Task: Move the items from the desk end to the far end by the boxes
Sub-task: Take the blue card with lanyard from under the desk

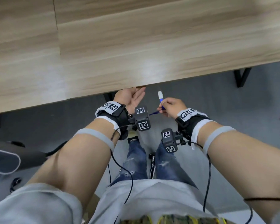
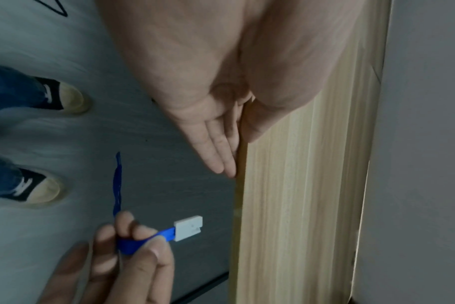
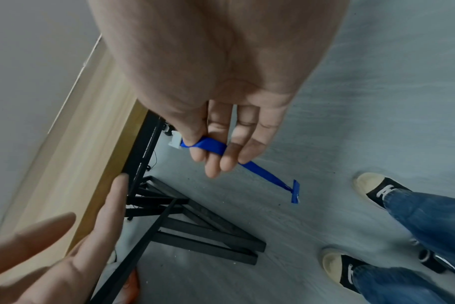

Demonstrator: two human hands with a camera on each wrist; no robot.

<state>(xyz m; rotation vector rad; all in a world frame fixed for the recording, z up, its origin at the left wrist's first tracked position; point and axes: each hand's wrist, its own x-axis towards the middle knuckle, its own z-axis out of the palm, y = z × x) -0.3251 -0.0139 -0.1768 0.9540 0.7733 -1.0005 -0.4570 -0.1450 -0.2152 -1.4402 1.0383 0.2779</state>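
Even, soft indoor light; a pale glare patch sits on the surface (image 1: pixel 145 70) at centre frame in the head view. Wide-angle bending curves the edges. Both wrist views are dimmer and greyish, with the near palm blurred and the floor (image 2: pixel 52 144) smeared

From my remote seat: my left hand (image 1: pixel 132 98) lies open against the near edge of the desk (image 1: pixel 136 46), fingers along it and thumb on top. Just right of it, clear of the desk and above the floor (image 1: pixel 217 97), my right hand (image 1: pixel 172 107) pinches a strap (image 2: pixel 133 242), its tag (image 1: pixel 160 95) pointing toward the desk, its tail trailing back. My 2 shoes (image 3: pixel 377 189) stand below, behind both hands.
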